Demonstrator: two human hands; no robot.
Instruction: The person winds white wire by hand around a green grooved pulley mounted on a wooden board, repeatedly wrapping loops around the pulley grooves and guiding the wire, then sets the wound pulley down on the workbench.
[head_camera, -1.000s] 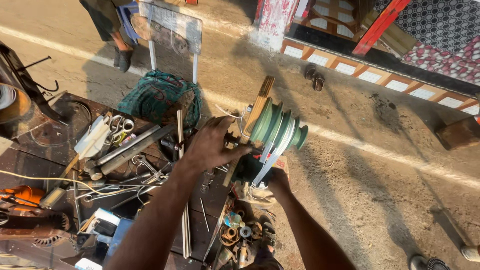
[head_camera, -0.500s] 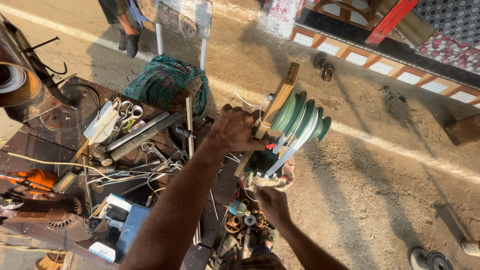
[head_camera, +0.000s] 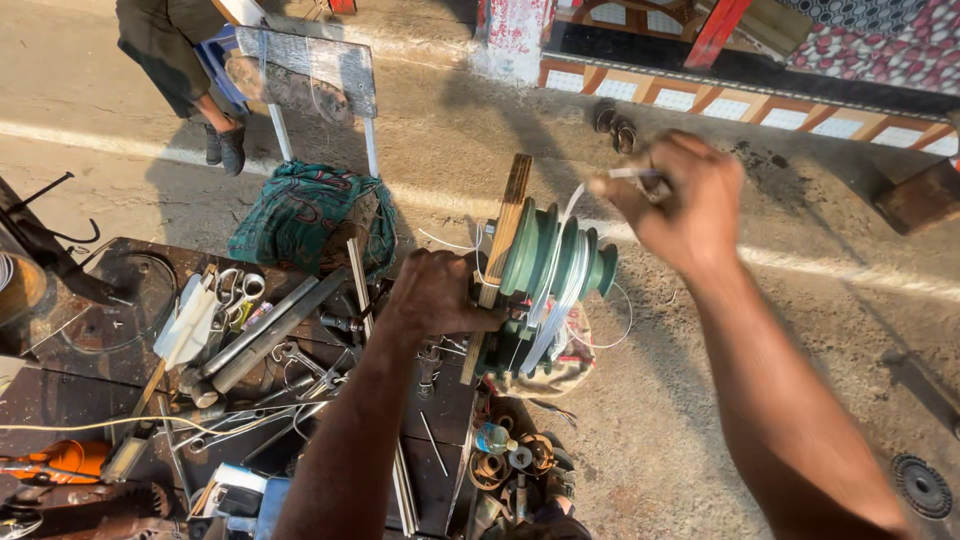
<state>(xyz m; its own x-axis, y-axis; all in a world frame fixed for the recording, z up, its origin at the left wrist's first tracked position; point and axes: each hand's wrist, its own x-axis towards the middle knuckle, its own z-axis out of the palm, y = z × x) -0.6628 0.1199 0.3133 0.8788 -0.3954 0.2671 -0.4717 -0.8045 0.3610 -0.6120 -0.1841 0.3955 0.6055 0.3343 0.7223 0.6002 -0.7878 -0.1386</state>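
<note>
a: green stepped winding former, a stack of plastic discs of shrinking width on a spindle beside an upright wooden board, standing at the far edge of the dark metal workbench. pale wire lies in its grooves in several turns.

b: state of the hands?

a: left hand is closed over the crank side, just beside the wooden board, fingers curled round something i cannot make out. right hand is raised above and to the right of the former, fingers pinched shut on the free end of the pale wire, which runs taut from the pinch down into a groove.

b: step in hand, by your judgement?

a: winding, or laying a turn: one hand on the drive side, the other guiding and tensioning the strand. the right hand is blurred, so detail of the grip is limited.

b: what does the next move call for?

a: steady tension on the strand, and keeping it lined up with one groove so it does not jump to a neighbouring step.

b: surroundings?

a: scissors, steel rods and loose wire on the bench; a teal checked cloth beyond it; an orange-handled tool at the near left. another person's dark shoe shows near a chair frame, well apart.
</note>
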